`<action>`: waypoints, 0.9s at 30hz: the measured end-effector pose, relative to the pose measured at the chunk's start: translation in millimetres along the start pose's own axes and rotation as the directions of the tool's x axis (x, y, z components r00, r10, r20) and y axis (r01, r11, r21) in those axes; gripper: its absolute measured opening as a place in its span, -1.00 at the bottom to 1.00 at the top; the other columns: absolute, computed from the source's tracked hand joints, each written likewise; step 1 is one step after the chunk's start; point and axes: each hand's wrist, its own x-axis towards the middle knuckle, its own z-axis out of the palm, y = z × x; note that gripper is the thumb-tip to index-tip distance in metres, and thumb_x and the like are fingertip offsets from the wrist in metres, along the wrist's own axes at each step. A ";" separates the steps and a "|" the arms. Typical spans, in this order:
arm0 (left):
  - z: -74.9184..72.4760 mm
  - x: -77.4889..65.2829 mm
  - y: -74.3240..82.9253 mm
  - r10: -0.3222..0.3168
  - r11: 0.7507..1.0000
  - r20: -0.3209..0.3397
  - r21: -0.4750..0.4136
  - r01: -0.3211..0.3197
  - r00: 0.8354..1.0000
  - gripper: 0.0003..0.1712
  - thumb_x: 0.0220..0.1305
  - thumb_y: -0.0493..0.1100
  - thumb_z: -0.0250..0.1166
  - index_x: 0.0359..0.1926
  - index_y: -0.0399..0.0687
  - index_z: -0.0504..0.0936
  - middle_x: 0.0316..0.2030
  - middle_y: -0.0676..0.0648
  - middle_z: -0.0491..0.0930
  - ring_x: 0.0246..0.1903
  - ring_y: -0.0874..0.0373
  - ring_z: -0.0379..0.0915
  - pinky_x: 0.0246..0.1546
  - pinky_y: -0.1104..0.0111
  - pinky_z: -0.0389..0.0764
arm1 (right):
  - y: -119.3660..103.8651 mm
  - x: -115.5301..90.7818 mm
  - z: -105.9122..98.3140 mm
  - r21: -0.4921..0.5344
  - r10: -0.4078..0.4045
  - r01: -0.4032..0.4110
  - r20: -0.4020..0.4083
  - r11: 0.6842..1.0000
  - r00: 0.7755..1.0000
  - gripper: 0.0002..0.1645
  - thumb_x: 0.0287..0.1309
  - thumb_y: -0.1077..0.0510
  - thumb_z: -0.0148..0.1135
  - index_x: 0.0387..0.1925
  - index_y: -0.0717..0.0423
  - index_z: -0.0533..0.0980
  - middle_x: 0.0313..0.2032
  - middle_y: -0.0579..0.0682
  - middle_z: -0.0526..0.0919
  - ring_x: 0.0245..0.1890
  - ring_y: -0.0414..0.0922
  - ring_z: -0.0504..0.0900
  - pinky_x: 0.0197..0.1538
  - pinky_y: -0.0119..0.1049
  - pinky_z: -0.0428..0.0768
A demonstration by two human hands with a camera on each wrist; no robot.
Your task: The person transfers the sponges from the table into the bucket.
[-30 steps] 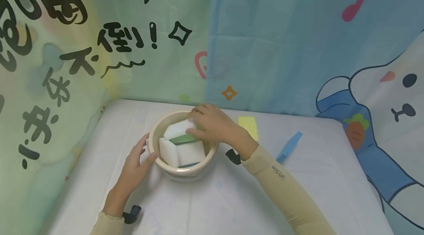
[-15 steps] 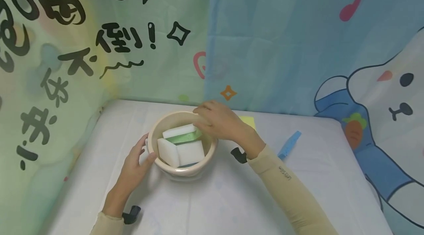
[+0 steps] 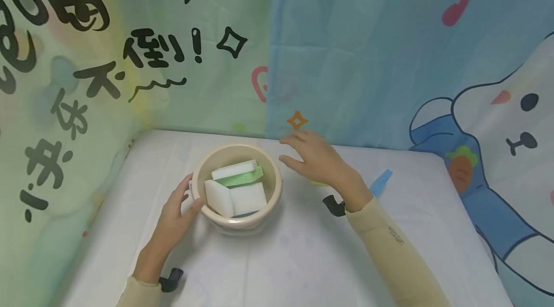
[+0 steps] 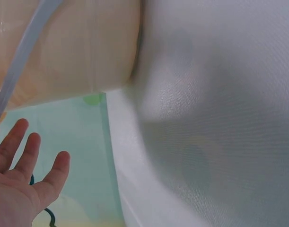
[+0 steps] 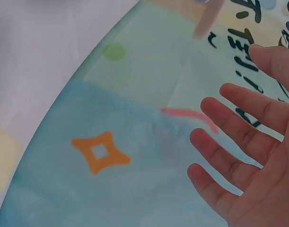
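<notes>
In the head view a cream round bucket [image 3: 277,191] stands on the white-covered table. Inside it lie several white blocks [image 3: 248,198], a light green block [image 3: 242,178] and a sliver of dark blue beneath. My left hand [image 3: 173,223] rests against the bucket's left side, thumb at the rim. The left wrist view shows three of its fingers [image 4: 27,156] straight and spread, just beside the bucket wall [image 4: 87,47] and its pale handle strip [image 4: 28,42]. Right of the bucket, my right hand [image 3: 318,160] is raised and holds nothing, its fingers [image 5: 229,156] spread.
A yellow piece [image 3: 319,184] is mostly hidden behind the right hand. Farther right lies a blue strip [image 3: 382,182]. A printed cloth backdrop [image 3: 346,57] rises along the table's back and left edges. Black wrist mounts [image 3: 171,280] stick out from both wrists.
My right hand has left the white block in the bucket and moved up and right, past the rim. The green block now shows more fully. The left hand has stayed at the bucket's side.
</notes>
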 end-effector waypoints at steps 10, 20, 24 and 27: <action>-0.6 -0.2 -0.7 -0.002 1.000 0.005 -0.007 0.003 1.000 -0.28 0.45 -0.13 0.21 0.52 -0.13 0.17 0.45 -0.20 0.22 0.44 -0.14 0.08 0.33 -0.12 0.30 | 24.6 -42.7 -6.2 -0.016 0.103 -0.104 -0.050 0.994 0.993 -0.46 0.33 -0.03 0.29 0.18 0.24 0.54 0.11 0.20 0.59 0.17 0.20 0.49 0.22 0.17 0.44; -0.3 -0.2 -0.9 0.001 1.000 0.007 -0.016 -0.001 1.000 -0.28 0.44 -0.16 0.22 0.51 -0.16 0.18 0.45 -0.21 0.23 0.43 -0.16 0.10 0.32 -0.13 0.31 | 49.0 -82.2 -9.7 -0.011 0.219 -0.221 -0.063 0.975 0.974 -0.50 0.35 0.03 0.27 0.17 0.27 0.54 0.11 0.24 0.59 0.18 0.26 0.46 0.24 0.27 0.38; 0.3 -0.3 -1.4 0.003 1.000 0.008 -0.013 -0.003 1.000 -0.28 0.44 -0.14 0.22 0.51 -0.15 0.18 0.45 -0.22 0.23 0.42 -0.17 0.11 0.32 -0.13 0.32 | 56.4 -96.6 -8.3 -0.015 0.278 -0.279 -0.044 0.960 0.960 -0.50 0.37 0.03 0.24 0.17 0.29 0.53 0.12 0.28 0.58 0.19 0.29 0.44 0.22 0.33 0.34; 0.7 -0.1 -2.6 0.005 1.000 0.008 -0.016 -0.005 1.000 -0.28 0.45 -0.12 0.22 0.52 -0.13 0.17 0.45 -0.21 0.23 0.43 -0.16 0.11 0.32 -0.13 0.31 | 60.0 -102.5 -4.1 -0.025 0.321 -0.321 -0.028 0.947 0.947 -0.49 0.38 0.02 0.22 0.17 0.31 0.53 0.12 0.32 0.57 0.17 0.32 0.44 0.17 0.36 0.37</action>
